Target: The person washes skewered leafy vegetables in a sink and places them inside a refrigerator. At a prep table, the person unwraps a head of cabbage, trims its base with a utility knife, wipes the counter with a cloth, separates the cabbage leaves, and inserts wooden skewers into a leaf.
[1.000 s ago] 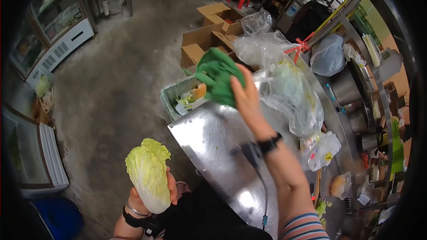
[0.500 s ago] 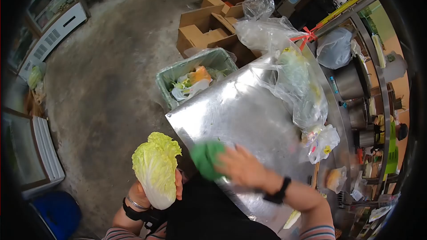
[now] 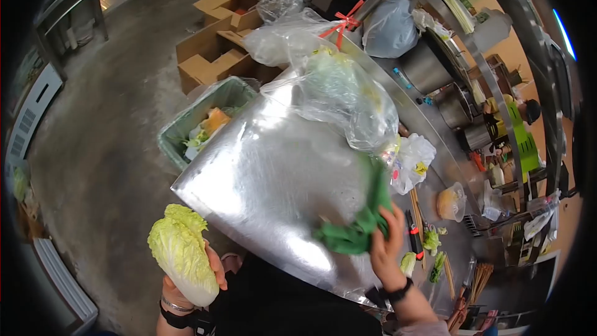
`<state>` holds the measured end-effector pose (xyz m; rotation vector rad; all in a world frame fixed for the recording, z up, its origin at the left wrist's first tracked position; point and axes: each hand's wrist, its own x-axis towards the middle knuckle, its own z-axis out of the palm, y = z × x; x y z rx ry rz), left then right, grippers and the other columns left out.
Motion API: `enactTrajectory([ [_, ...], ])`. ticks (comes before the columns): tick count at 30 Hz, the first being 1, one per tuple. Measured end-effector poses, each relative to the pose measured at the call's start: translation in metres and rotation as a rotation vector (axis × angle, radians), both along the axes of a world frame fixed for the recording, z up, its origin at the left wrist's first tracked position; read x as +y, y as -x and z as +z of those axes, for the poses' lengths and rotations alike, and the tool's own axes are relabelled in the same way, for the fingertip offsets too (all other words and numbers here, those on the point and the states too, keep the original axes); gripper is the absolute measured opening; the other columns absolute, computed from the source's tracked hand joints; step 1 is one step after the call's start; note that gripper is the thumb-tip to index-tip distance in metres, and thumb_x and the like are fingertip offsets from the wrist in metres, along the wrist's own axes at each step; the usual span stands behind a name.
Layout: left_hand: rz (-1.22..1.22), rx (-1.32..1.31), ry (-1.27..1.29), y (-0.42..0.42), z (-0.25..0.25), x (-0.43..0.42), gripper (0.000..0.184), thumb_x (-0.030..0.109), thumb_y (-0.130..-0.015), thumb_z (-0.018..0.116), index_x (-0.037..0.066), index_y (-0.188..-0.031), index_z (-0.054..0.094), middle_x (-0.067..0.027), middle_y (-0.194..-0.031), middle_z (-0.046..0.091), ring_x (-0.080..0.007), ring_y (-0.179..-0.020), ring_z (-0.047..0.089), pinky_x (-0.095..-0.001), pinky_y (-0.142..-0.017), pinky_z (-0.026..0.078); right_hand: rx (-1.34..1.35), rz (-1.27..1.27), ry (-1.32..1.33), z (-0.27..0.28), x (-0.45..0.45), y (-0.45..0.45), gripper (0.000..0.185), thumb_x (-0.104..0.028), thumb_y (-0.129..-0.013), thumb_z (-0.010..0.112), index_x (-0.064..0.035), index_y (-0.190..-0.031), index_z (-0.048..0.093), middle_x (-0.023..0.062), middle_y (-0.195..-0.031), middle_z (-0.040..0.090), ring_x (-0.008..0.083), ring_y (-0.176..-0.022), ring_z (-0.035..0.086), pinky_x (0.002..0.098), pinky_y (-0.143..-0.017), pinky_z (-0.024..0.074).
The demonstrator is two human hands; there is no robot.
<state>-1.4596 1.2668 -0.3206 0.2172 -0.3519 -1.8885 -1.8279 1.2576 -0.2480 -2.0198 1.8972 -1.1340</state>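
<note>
A head of napa cabbage (image 3: 180, 252), with pale yellow-green leaves and a white base, rests in my left hand (image 3: 214, 267). The fingers wrap its lower part, off the table's near-left edge. My right hand (image 3: 387, 249) is closed on a green cloth (image 3: 357, 231), pressed to the stainless steel table (image 3: 292, 155). Part of the cloth is smeared by motion. Right of that hand lie a red-and-black knife (image 3: 413, 233), partly seen, and bits of leaf (image 3: 431, 241).
A green bin (image 3: 175, 134) with a plastic liner and scraps stands against the table's far-left side. Cardboard boxes (image 3: 202, 62) sit beyond it. Clear plastic bags (image 3: 351, 96) with greens cover the back of the table. Pots (image 3: 429, 65) and shelving fill the right.
The green cloth has swept right across the table under my right hand. The view has turned, shifting the scene left. My left hand still holds the cabbage.
</note>
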Motion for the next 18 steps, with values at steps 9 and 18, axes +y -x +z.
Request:
enactTrajectory([
  [9,-0.121,-0.022,-0.045,0.017,-0.015,-0.009,0.092,0.058,-0.068,0.078,0.002,-0.130,0.039,-0.0184,-0.095,0.055,-0.0344,-0.078,0.061,-0.0466,-0.063,0.056,0.405,-0.150,-0.282,-0.096,-0.062,0.025,0.021,-0.019,-0.093,0.051,0.0005,-0.085,0.050,0.0245,-0.081,0.054,0.0440,-0.079,0.052,0.0522,-0.070,0.0392],
  [18,-0.060,-0.066,0.029,0.006,0.016,0.001,0.089,0.054,-0.073,0.076,0.004,-0.134,0.034,-0.0174,-0.099,0.051,-0.0343,-0.079,0.059,-0.0485,-0.062,0.055,-0.100,0.624,0.082,-0.115,-0.230,-0.242,0.028,-0.004,-0.082,0.049,-0.0051,-0.107,0.061,0.0181,-0.097,0.059,0.0339,-0.098,0.057,0.0409,-0.088,0.0461],
])
